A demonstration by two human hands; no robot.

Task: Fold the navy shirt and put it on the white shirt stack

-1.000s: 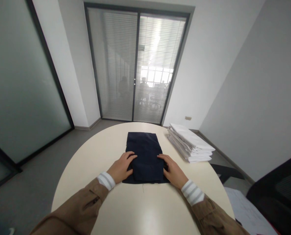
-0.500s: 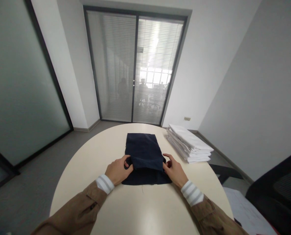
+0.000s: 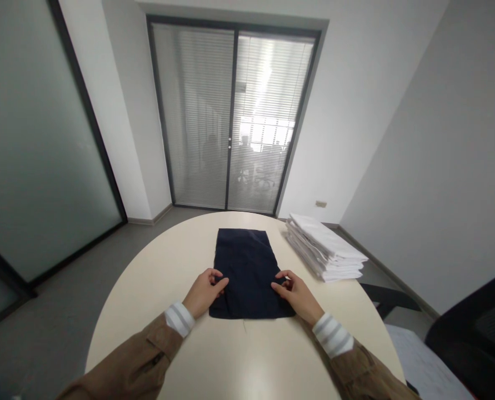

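A dark navy cloth (image 3: 247,266) lies folded into a flat rectangle in the middle of the round table (image 3: 155,266). At its left edge, my left hand (image 3: 205,290) has thumb and index finger pinched on the fabric. My right hand (image 3: 296,293) grips the opposite edge the same way, level with the left one. The near edge of the cloth lies flat, slightly wider than the far edge. A loose thread shows just below that edge.
A stack of folded white cloths (image 3: 326,247) sits at the table's right back edge. A black chair (image 3: 476,328) stands to the right, beside a pale sheet-like surface (image 3: 426,361). Beyond the table is a glass door with blinds (image 3: 230,116).
The raised near flap of the navy cloth has come down flat, covering the dark opening beneath it. Both hands have lowered slightly with it, and the view has shifted a little.
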